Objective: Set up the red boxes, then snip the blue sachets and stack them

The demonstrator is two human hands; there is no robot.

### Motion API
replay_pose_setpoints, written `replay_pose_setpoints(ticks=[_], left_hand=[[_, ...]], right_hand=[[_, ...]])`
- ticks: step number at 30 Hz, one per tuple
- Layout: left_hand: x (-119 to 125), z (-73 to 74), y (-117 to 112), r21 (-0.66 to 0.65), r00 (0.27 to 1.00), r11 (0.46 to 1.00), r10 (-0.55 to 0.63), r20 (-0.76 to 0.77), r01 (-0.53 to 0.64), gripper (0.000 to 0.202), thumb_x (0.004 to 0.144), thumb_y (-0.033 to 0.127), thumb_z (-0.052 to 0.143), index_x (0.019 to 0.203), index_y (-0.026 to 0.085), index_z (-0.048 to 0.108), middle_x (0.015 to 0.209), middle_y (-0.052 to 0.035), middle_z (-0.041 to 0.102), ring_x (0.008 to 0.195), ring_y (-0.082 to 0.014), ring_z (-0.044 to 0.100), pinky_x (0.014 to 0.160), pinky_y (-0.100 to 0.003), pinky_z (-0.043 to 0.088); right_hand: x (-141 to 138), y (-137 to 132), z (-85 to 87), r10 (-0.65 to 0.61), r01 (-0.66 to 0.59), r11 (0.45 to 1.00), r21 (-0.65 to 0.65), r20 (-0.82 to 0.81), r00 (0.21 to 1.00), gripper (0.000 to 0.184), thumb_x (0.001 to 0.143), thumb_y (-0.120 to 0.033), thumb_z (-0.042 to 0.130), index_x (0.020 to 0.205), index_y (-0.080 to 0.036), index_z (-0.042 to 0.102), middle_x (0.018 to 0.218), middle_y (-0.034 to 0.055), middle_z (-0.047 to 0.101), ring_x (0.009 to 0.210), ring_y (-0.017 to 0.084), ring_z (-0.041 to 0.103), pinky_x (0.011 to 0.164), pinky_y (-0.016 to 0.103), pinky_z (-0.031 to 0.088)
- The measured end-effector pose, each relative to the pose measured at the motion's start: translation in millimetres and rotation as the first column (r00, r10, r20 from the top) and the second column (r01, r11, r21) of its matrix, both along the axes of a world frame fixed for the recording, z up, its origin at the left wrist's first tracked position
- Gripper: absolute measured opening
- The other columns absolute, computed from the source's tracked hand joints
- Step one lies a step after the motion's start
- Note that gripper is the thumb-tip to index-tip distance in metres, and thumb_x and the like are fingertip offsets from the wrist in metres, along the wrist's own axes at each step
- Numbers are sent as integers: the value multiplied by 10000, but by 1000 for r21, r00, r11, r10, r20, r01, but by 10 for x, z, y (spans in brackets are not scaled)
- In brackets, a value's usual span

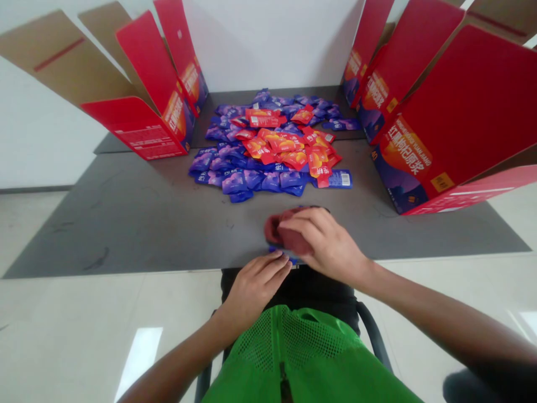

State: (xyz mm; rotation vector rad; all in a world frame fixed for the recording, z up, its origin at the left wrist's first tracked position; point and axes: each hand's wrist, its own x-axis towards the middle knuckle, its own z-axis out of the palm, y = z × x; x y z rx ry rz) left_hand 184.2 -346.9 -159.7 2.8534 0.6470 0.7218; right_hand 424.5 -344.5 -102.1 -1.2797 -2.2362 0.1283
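A heap of small blue and red sachets [272,146] lies on the grey table top [138,224], toward the back. At the near edge my right hand [325,242] is curled over a dark red pouch [280,230], its fingers wrapped across the top. A few blue sachets [280,251] show just beneath that pouch. My left hand [255,282] lies next to it at the table edge, fingers held together and stretched out, tips touching the blue sachets.
Open red cartons with purple printed panels stand on both sides: one group at the back left [155,120], larger ones at the right [440,123]. A white wall backs the table. A green mesh vest [302,358] and a chair arm [373,336] are below.
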Motion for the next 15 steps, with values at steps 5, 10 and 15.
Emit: replay_pose_setpoints(ticks=[5, 10, 15], left_hand=[[-5, 12, 3, -8, 1000, 1000, -3, 8, 3, 294, 1063, 149, 501, 1297, 129, 678, 1282, -94, 737, 1205, -247, 672, 1012, -427, 596], [-10, -16, 12, 9, 1000, 1000, -10, 12, 10, 311, 1051, 123, 520, 1329, 130, 659, 1332, -82, 720, 1297, -238, 633, 1033, -412, 589], [-6, -33, -5, 2, 1000, 1000, 2, 14, -2, 308, 1045, 127, 524, 1315, 141, 671, 1259, -95, 746, 1197, -243, 684, 1001, -418, 601]], right_hand=[[35, 79, -265, -3, 5, 997, -82, 27, 1000, 365, 974, -300, 660, 1313, -199, 570, 1220, 133, 623, 1153, 293, 580, 973, 471, 561], [433, 437, -92, -177, 174, 984, 36, 139, 974, 334, 989, -314, 627, 1302, -200, 593, 1181, 144, 628, 1098, 327, 581, 937, 519, 551], [48, 62, 91, -32, 33, 999, 26, -38, 999, 420, 981, -267, 633, 1385, -254, 519, 1292, 116, 618, 1175, 294, 580, 986, 474, 547]])
